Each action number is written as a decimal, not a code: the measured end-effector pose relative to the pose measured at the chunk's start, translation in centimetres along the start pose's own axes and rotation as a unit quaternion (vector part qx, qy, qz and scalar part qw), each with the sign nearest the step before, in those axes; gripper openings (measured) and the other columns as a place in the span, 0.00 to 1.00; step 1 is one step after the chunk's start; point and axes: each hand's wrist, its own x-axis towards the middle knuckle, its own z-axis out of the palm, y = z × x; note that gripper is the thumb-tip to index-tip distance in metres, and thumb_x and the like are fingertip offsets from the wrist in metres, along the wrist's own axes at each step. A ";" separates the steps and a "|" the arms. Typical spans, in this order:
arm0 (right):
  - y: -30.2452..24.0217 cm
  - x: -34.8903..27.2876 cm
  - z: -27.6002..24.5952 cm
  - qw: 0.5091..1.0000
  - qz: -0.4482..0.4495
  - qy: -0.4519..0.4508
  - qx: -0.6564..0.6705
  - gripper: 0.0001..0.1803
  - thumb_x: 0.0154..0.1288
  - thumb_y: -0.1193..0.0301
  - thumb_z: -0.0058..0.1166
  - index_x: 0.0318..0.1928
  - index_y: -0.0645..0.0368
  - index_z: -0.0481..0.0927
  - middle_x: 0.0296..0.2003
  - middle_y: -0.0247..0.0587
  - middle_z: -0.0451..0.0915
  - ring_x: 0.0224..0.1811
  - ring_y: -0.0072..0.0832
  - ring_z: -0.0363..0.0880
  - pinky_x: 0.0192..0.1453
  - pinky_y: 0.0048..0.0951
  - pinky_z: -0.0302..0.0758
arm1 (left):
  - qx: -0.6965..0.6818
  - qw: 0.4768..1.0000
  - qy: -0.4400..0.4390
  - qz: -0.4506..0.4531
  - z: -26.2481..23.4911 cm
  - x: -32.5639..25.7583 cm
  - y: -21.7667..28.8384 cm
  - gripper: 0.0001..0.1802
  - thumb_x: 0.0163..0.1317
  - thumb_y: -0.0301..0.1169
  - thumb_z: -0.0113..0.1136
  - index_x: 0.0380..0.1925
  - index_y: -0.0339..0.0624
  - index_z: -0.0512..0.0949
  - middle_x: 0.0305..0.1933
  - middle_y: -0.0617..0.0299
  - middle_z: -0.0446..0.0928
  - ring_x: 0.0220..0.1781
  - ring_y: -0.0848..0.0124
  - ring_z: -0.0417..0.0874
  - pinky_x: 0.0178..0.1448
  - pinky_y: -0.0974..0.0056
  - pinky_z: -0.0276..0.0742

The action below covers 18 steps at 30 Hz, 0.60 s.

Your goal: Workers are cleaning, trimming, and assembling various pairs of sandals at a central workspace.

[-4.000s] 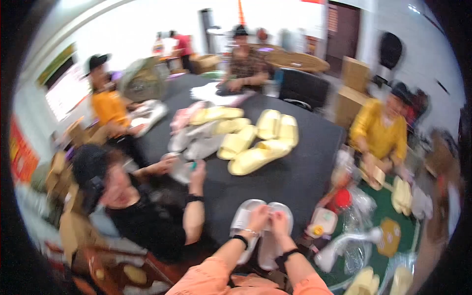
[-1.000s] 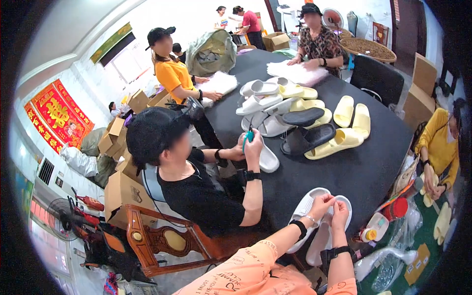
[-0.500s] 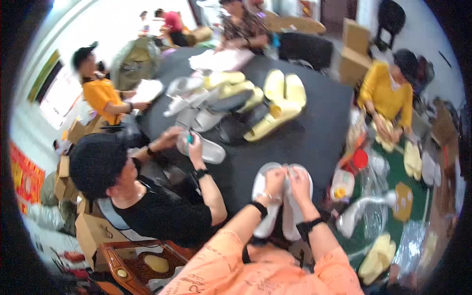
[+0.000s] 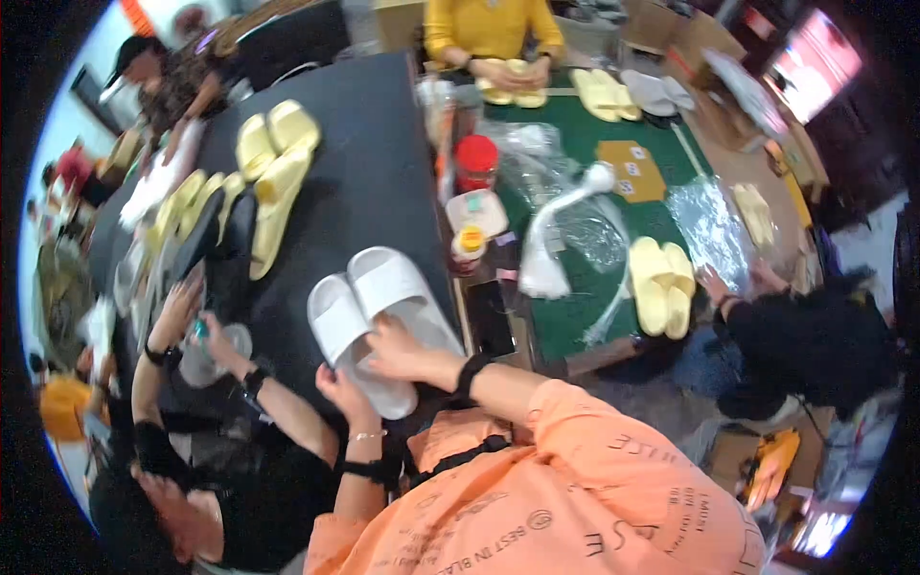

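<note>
A pair of white slippers (image 4: 388, 278) lies side by side on the dark table, straps facing away from me. My left hand (image 4: 350, 398) is curled at the outer edge of the left slipper (image 4: 338, 316), near its heel, and grips it there. Across the pair comes my right hand (image 4: 402, 350), its fingers apart over the inner side of the left slipper. Its palm covers part of both footbeds. Each wrist has a black band.
Left of me, a co-worker's hands (image 4: 206, 331) hold a small green item near a pale slipper. Yellow slippers (image 4: 285, 172) sit farther up the dark table (image 4: 374, 153). On the green table (image 4: 565, 316) are a red-lidded jar (image 4: 476, 158), plastic bags and more yellow slippers (image 4: 661, 287).
My view has swung to the right. Both hands have shifted from the front ends of the white slippers back toward the heels, and the straps now show.
</note>
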 end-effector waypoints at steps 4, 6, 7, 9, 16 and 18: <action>-1.6 -2.3 -3.0 0.993 -0.024 0.106 -0.046 0.19 0.49 0.65 0.51 0.36 0.69 0.72 0.46 0.64 0.63 0.53 0.53 0.61 0.59 0.50 0.56 | -0.173 0.983 -0.047 -0.046 0.1 -2.2 4.7 0.22 0.65 0.42 0.35 0.53 0.39 0.57 0.49 0.56 0.63 0.48 0.68 0.66 0.52 0.64 0.63; -2.3 -4.3 -7.6 0.987 -0.089 0.130 -0.025 0.14 0.50 0.68 0.49 0.34 0.65 0.73 0.43 0.58 0.66 0.52 0.51 0.62 0.57 0.47 0.59 | -0.096 0.992 -0.065 -0.042 -0.6 -1.7 3.7 0.21 0.66 0.43 0.34 0.49 0.40 0.62 0.46 0.60 0.66 0.46 0.70 0.67 0.51 0.67 0.62; -2.3 -5.4 -9.8 0.987 -0.093 0.130 -0.027 0.14 0.50 0.68 0.49 0.34 0.65 0.73 0.43 0.58 0.66 0.52 0.51 0.62 0.57 0.47 0.59 | -0.060 0.994 -0.082 -0.033 -0.8 -1.9 3.5 0.20 0.66 0.43 0.34 0.48 0.40 0.64 0.45 0.61 0.67 0.45 0.71 0.67 0.51 0.67 0.62; -1.6 -7.6 -14.7 0.988 -0.030 0.151 0.018 0.10 0.51 0.70 0.49 0.33 0.63 0.74 0.39 0.53 0.68 0.49 0.48 0.63 0.53 0.46 0.61 | 0.023 0.989 -0.102 0.100 -0.3 -2.6 2.5 0.18 0.64 0.38 0.40 0.47 0.37 0.66 0.46 0.56 0.68 0.48 0.65 0.68 0.55 0.63 0.60; 13.0 -19.2 -26.2 0.896 0.187 0.386 -0.113 0.10 0.48 0.77 0.47 0.34 0.67 0.69 0.42 0.61 0.66 0.45 0.55 0.63 0.49 0.46 0.62 | 0.420 0.871 -0.153 0.206 2.6 -6.9 2.0 0.31 0.56 0.37 0.51 0.58 0.38 0.57 0.65 0.46 0.46 0.68 0.50 0.42 0.66 0.46 0.37; 17.2 -23.2 -29.0 0.865 0.242 0.400 -0.182 0.09 0.47 0.77 0.47 0.31 0.68 0.68 0.39 0.61 0.66 0.43 0.55 0.63 0.47 0.47 0.62 | 0.430 0.864 -0.144 0.218 2.7 -6.8 1.7 0.32 0.54 0.39 0.53 0.58 0.39 0.58 0.66 0.45 0.46 0.68 0.50 0.42 0.66 0.46 0.36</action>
